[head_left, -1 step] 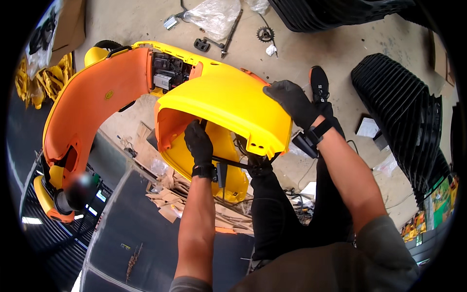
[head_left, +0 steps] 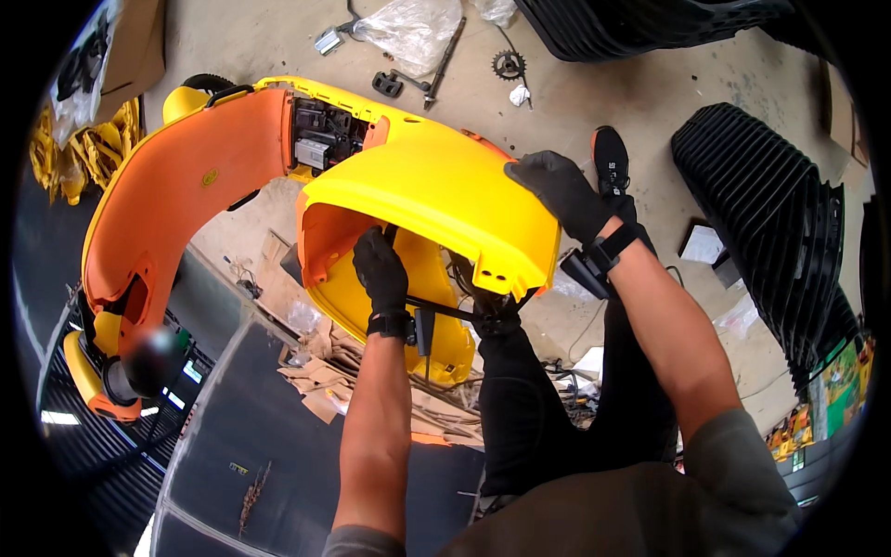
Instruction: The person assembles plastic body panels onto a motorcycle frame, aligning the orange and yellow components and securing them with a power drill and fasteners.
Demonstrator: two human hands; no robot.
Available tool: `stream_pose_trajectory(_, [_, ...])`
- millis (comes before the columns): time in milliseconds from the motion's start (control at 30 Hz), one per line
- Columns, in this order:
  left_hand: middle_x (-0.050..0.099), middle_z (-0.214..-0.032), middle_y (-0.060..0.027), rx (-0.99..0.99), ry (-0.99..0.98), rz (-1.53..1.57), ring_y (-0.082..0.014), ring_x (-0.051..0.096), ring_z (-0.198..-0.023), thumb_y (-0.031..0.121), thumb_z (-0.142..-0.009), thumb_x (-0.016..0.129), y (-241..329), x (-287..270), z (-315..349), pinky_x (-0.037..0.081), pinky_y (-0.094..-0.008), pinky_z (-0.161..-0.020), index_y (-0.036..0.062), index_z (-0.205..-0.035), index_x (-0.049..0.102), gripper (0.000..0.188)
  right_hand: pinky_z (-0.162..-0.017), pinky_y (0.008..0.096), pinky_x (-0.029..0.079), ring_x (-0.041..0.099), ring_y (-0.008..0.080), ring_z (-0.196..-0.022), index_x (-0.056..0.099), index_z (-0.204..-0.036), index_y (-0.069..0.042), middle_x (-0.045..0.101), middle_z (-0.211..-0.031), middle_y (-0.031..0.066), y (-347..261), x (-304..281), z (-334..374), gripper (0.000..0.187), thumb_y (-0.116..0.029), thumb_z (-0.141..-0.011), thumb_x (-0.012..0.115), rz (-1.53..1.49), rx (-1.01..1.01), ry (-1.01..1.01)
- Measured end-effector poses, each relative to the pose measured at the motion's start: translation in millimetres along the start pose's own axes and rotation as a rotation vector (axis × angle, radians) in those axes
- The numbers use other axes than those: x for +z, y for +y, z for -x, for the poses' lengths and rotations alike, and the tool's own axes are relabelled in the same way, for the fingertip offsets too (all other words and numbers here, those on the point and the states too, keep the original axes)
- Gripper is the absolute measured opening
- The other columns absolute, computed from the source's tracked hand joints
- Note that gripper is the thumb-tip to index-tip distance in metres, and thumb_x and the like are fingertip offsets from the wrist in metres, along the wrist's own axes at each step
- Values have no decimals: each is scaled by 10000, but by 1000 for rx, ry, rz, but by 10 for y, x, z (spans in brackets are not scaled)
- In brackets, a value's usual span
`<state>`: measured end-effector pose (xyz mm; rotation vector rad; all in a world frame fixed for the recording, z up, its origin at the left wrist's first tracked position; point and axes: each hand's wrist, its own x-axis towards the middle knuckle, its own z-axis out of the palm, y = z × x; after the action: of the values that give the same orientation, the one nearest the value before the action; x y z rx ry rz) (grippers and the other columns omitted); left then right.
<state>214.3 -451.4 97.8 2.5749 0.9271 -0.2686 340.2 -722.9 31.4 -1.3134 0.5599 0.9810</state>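
Observation:
A yellow and orange vehicle body (head_left: 176, 186), like that of a scooter, curves across the left and middle. Its hollow, rounded yellow shell (head_left: 436, 190) points toward me, the opening facing down and near. My left hand (head_left: 379, 269), black-gloved and closed, is inside that opening; a dark piece shows beside its fingers, but what it grips is hidden. My right hand (head_left: 560, 193), also gloved, is closed with its fingertips at the shell's far right edge. An open bay (head_left: 325, 135) with wiring and a silver box lies beyond the shell.
Black ribbed stacked parts (head_left: 766, 213) stand at right, more at top right. On the floor beyond lie a crank with pedal (head_left: 394, 85), a chainring (head_left: 508, 65) and plastic wrap (head_left: 408, 32). Cardboard scraps (head_left: 325, 381) lie below the shell, and a cardboard box (head_left: 137, 56) stands far left.

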Motion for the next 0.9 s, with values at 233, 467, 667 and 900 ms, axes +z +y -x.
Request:
stream_pose_trajectory(233, [633, -979, -215, 76, 31, -32, -396, 586, -925, 192, -974, 426, 56, -10, -25, 452, -451, -796, -1, -986, 626, 278, -642, 273, 475, 588, 125, -673, 649, -863, 13, 651, -732, 81, -226, -111, -100, 352, -327, -821, 730, 56, 7, -40])
stream_pose_trajectory(467, [623, -928, -213, 43, 31, 6, -392, 571, -892, 169, -962, 442, 8, -33, 18, 438, -460, -775, 6, -971, 617, 240, -653, 286, 483, 597, 137, -678, 663, -867, 18, 654, -724, 85, -109, -63, -124, 330, -302, -823, 726, 165, -102, -2])
stream_pose_trajectory(667, [615, -947, -199, 43, 25, -44, -381, 566, -904, 157, -957, 448, 198, -61, 12, 442, -453, -774, 6, -978, 607, 220, -623, 262, 467, 577, 92, -659, 669, -821, 27, 659, -732, 57, -309, -59, -74, 341, -311, -855, 697, 127, 2, -74])
stream_pose_trajectory(900, [536, -1256, -207, -216, -153, 670, -308, 524, -1156, 247, -998, 397, 431, -280, 129, 400, -402, -997, -63, -1255, 495, 415, -592, 279, 429, 560, 114, -625, 651, -807, 49, 638, -714, 61, 96, 89, 1, 409, -351, -890, 645, 50, 88, -201])
